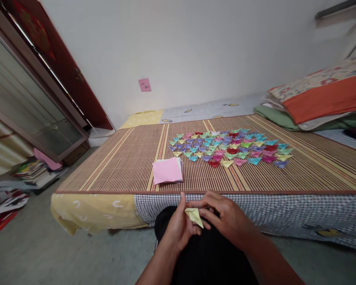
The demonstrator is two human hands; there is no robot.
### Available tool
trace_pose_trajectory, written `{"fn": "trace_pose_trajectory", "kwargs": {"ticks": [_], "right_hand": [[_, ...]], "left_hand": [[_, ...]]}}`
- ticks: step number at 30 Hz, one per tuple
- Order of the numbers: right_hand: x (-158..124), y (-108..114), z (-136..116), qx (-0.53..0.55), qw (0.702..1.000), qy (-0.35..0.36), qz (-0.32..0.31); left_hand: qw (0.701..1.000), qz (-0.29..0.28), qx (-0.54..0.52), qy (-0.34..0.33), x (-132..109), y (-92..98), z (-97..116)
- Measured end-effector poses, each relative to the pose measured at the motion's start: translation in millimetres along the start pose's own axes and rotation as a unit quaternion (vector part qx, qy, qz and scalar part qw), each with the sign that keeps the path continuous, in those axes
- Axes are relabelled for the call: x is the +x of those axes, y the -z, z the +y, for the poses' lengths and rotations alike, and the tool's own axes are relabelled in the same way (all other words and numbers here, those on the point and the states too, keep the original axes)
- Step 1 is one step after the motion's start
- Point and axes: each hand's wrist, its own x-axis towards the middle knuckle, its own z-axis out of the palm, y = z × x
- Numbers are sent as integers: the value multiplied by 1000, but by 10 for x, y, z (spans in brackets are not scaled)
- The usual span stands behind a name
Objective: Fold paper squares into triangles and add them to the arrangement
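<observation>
Over my lap, just in front of the bed's edge, a small pale yellow origami boat [194, 216] is held between my hands. My left hand [179, 227] cradles it from the left and below, thumb pointing up. From the right, my right hand [222, 213] curls its fingers at the boat's upper and right edges; their exact contact is partly hidden. On the striped mat [130, 158], many folded paper boats [233, 151] in several colours stand in close rows. A stack of square paper sheets [167, 171], pink on top, lies left of the rows, near the mat's front edge.
Folded bedding [326, 97] is piled at the bed's right end. A pink note [144, 84] is stuck to the wall behind. At left are a glazed cabinet door [47, 114] and books [32, 172] near the floor. A checked sheet [299, 213] hangs over the bed's front.
</observation>
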Motion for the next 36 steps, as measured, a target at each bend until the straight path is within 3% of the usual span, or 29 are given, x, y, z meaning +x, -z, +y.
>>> {"fn": "trace_pose_trajectory", "kwargs": {"ticks": [9, 19, 23, 25, 28, 32, 36], "right_hand": [[21, -165, -6, -87, 996, -24, -4], [18, -152, 6, -156, 987, -6, 31], [3, -52, -7, -110, 993, 3, 50], [-24, 102, 74, -90, 993, 4, 71], [-89, 531, 403, -117, 985, -19, 126], [-157, 1313, 1127, -239, 954, -74, 164], [-111, 1910, 1749, -326, 926, -133, 135]], "left_hand": [[997, 67, -41, 1, -28, -156, 36], [997, 43, -63, -14, -8, -286, 43], [999, 15, -34, -13, -28, -354, 55], [999, 21, 24, -16, -60, -322, 67], [980, 89, 170, -59, -136, -134, 94], [877, 194, 387, -207, -259, 250, 117], [817, 218, 477, -238, -325, 553, 32]]}}
